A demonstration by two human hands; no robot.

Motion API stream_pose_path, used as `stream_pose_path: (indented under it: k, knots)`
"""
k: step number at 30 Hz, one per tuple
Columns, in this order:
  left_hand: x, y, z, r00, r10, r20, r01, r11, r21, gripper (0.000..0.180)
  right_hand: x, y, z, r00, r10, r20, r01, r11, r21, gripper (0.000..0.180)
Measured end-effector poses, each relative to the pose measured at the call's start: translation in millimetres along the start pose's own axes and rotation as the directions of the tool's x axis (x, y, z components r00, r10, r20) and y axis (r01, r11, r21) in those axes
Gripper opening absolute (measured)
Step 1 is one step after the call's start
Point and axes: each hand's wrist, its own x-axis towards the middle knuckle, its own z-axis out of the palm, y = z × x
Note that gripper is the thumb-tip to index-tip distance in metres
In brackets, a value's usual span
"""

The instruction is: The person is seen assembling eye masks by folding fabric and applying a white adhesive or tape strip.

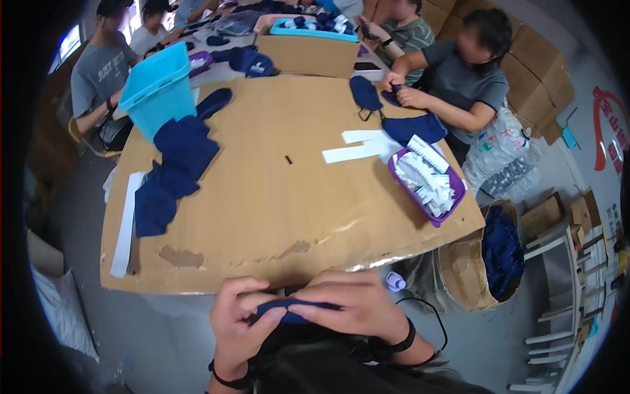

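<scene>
Just off the table's near edge, a folded piece of navy blue cloth [296, 318] is held between both hands, low in front of my body. My left hand [241, 322] pinches its left end, thumb on the near side. From the right, my right hand [357, 303] grips the same cloth, its thumb close to the left thumb. The cloth's exact kind is hidden by the fingers. On the left of the table lies a row of navy cloth pieces [177, 164], beside a long white strip [126, 226].
A turquoise bin [157, 88] stands at the table's [262, 197] left; a purple basket [459, 197] of white labels at its right. More white strips [354, 152] lie nearby. A co-worker [462, 85] handles navy cloth at the far right. A carton [462, 272] stands on the floor.
</scene>
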Motion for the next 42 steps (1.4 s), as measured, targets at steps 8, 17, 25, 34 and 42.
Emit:
stream_pose_path:
  k: [8, 17, 25, 34, 42]
  knots:
    - [7.4, -4.3, -3.3, 0.999, -0.042, -0.023, 0.043, 0.997, 0.056, 0.033, 2.5, 6.1, 0.1, 0.997, -0.075, -0.018, 0.075, 0.997, -0.004, 0.015]
    - [31.7, -20.1, -4.2, 0.985, -0.078, 0.152, 0.093, 0.991, -0.096, 0.034, 25.5, 6.4, -7.9, 0.994, -0.011, -0.106, 0.023, 0.993, 0.113, 0.015]
    - [22.1, -19.7, -12.5, 0.988, -0.129, 0.088, 0.119, 0.987, 0.108, 0.008, 57.5, 7.2, -20.6, 0.986, -0.002, -0.164, 0.012, 0.998, 0.059, 0.013]
    - [71.9, -43.7, -36.0, 0.969, -0.154, 0.193, 0.119, 0.976, 0.181, 0.051, 131.3, 52.1, -20.7, 0.95, 0.09, -0.298, 0.02, 0.938, 0.346, 0.025]
    - [71.3, -37.2, -17.5, 0.984, -0.089, -0.156, 0.13, 0.952, 0.277, 0.055, 132.8, 101.0, -10.8, 0.96, -0.191, -0.205, 0.078, 0.885, -0.459, 0.029]
